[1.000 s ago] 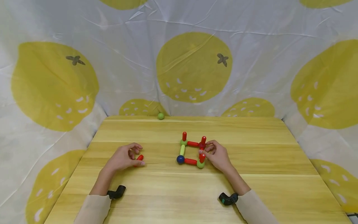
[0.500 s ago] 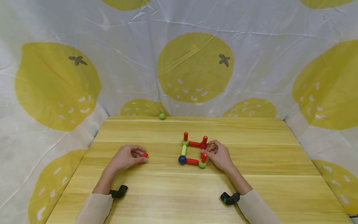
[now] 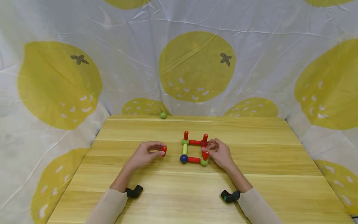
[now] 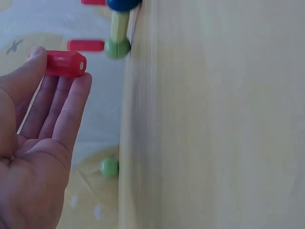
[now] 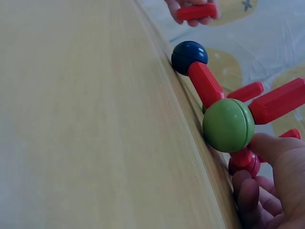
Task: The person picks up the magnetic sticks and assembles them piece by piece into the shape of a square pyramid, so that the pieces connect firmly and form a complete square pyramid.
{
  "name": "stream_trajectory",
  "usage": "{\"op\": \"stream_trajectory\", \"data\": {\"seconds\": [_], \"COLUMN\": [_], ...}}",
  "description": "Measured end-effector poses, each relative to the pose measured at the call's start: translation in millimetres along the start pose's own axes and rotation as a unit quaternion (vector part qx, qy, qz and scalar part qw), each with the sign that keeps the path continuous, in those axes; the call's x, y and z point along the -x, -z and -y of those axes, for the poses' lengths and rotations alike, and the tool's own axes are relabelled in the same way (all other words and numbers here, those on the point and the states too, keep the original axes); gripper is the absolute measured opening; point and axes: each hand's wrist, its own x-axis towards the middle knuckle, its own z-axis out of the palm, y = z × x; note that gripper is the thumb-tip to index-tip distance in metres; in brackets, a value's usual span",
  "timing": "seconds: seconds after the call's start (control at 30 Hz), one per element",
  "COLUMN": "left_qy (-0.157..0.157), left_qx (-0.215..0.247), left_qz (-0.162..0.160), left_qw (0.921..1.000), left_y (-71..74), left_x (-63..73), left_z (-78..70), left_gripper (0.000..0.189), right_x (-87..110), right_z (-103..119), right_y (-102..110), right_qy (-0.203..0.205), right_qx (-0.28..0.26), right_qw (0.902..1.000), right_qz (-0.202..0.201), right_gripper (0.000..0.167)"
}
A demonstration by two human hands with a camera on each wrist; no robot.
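My left hand (image 3: 144, 155) pinches a short red rod (image 4: 66, 63) between thumb and fingertips, left of a square frame of balls and rods. The frame has a blue ball (image 3: 183, 158) at front left, a green ball (image 5: 228, 125) at front right, another green ball (image 3: 185, 142) at back left and a dark red ball (image 3: 204, 143) at back right. Its left rod (image 3: 185, 149) is yellow-green; the others are red. Red rods stand up on every ball except the blue one. My right hand (image 3: 222, 154) grips the frame's right-side red rod, partly hidden by the fingers.
A loose green ball (image 3: 163, 115) lies at the back edge of the wooden table (image 3: 179, 193). Behind the table hangs a white cloth (image 3: 134, 62) with yellow fruit prints. Black wrist cameras sit on both wrists.
My left hand has pinched the red rod, and moved it right, toward the frame. My right hand stays at the frame's right side.
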Motion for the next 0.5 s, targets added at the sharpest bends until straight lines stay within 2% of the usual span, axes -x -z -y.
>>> {"op": "stream_trajectory", "data": {"seconds": [0.2,0.5], "left_qy": [-0.036,-0.046], "left_qx": [0.024,0.055], "left_qz": [0.036,0.073], "left_qw": [0.9984,0.9948], "left_y": [-27.1,-56.6], "left_x": [-15.2,-30.6], "left_z": [-6.2,-11.1], "left_gripper": [0.027,0.027], "right_x": [-5.0,-6.0], "right_z": [0.7,1.7], "right_y": [-4.4,-5.2], "right_qy": [-0.021,-0.031], "right_qx": [-0.052,-0.050], "right_qw": [0.9984,0.9983], "right_qz": [0.007,0.009], "right_gripper": [0.049,0.049]}}
